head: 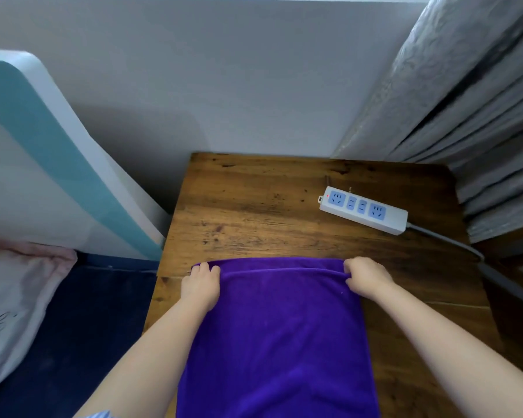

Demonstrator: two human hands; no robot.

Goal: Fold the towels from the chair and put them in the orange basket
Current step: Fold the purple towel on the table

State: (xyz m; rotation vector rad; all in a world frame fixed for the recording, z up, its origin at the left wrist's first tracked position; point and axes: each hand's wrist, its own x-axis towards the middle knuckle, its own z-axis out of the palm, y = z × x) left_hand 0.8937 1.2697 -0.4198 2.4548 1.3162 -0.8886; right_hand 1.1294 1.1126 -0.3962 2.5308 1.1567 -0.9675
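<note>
A purple towel [278,333] lies lengthwise on the wooden table [254,212], its far edge doubled over and its near end running out of the bottom of the head view. My left hand [200,282] grips the far left corner of the towel with curled fingers. My right hand [364,276] pinches the far right corner in the same way. Both hands sit on the table surface. No chair and no orange basket are in view.
A white power strip [363,210] with blue sockets lies at the table's far right, its grey cable [447,239] trailing off the right edge. Grey curtains [471,116] hang at the right. A bed headboard [43,152] and pillow [15,285] stand to the left.
</note>
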